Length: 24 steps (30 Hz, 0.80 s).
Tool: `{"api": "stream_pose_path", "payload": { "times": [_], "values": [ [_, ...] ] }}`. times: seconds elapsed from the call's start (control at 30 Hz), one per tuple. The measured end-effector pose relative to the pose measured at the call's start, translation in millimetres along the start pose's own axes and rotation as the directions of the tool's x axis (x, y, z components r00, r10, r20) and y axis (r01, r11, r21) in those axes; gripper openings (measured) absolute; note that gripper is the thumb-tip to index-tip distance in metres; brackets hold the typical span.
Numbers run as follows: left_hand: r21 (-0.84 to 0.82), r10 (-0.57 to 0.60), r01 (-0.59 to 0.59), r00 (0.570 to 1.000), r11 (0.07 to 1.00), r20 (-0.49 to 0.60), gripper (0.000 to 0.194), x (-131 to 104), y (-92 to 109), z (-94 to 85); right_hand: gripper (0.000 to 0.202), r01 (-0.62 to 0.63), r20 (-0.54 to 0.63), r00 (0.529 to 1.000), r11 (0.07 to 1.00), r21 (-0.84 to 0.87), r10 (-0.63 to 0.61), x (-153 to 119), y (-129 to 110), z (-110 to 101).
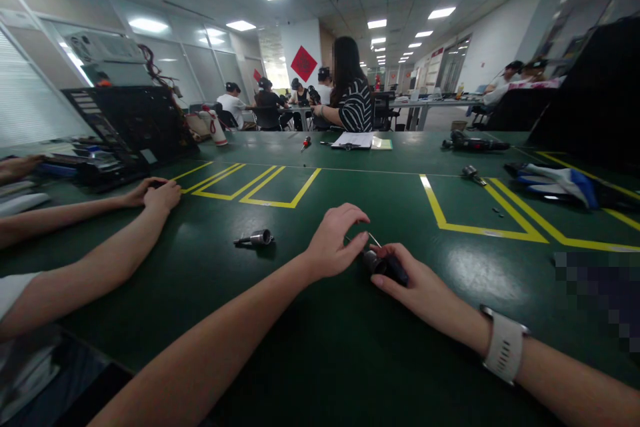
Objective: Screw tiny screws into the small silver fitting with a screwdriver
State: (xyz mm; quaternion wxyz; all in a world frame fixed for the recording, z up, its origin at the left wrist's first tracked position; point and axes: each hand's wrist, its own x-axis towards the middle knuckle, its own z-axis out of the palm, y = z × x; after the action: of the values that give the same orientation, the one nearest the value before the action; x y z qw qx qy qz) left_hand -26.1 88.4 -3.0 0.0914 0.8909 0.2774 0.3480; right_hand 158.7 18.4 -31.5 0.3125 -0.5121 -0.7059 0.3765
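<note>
My right hand [407, 275] is closed round a small metal hole saw [373, 261], its round mouth towards me. A dark, rounded piece lies against the palm; its kind is unclear. From the grip a thin metal rod [374, 239] sticks up, close to my left thumb. My left hand [336, 240] hovers just left of the hole saw, fingers curved and a gap between thumb and forefinger. Nothing is clearly visible in it. Further left, a second hole saw [257, 237] lies on its side on the green table [310, 307].
Yellow tape [270, 203] marks out areas on the table. A co-worker's hands [160, 193] are at the left. Right lie another metal cutter [471, 174], gloves [560, 183] and a dark power tool [473, 143]. A red screwdriver [306, 142] and a clipboard [353, 141] lie farther back.
</note>
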Motion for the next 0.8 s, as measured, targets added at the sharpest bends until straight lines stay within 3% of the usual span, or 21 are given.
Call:
{"api": "stream_pose_path", "payload": {
  "times": [0.1,0.17,0.37,0.47,0.6,0.73,0.8],
  "values": [
    [0.112,-0.07,0.093,0.978,0.989,-0.194,0.02,4.3,-17.4,-13.8,0.036,0.08,0.007,0.997,0.996,-0.042,-0.08,0.0,-1.1,11.9],
    [0.179,-0.128,0.179,0.955,0.967,-0.268,0.019,5.4,-33.5,-23.3,0.028,0.161,-0.001,0.987,0.979,-0.124,-0.162,2.4,-0.1,18.8],
    [0.328,-0.336,0.463,0.864,0.824,-0.375,0.021,-1.2,-75.2,-50.9,0.021,0.37,0.075,0.924,0.829,-0.42,-0.375,16.6,-0.5,20.1],
    [0.391,-0.381,0.525,0.839,0.756,-0.388,0.024,-5.4,-83.1,-59.7,0.019,0.393,0.086,0.907,0.757,-0.522,-0.412,28.7,0.5,13.7],
    [0.507,-0.411,0.543,0.839,0.669,-0.356,0.026,-13.2,-84.6,-65.6,0.015,0.338,0.029,0.919,0.749,-0.569,-0.393,49.5,10.6,3.1],
    [0.666,-0.461,0.506,0.847,0.548,-0.264,0.031,-25.0,-83.5,-71.5,0.015,0.256,-0.046,0.933,0.749,-0.612,-0.357,67.7,28.1,-14.4],
    [0.72,-0.518,0.493,0.828,0.489,-0.215,0.034,-29.9,-83.5,-76.4,0.015,0.205,-0.086,0.939,0.744,-0.635,-0.332,74.5,38.7,-26.6]
  ]
}}
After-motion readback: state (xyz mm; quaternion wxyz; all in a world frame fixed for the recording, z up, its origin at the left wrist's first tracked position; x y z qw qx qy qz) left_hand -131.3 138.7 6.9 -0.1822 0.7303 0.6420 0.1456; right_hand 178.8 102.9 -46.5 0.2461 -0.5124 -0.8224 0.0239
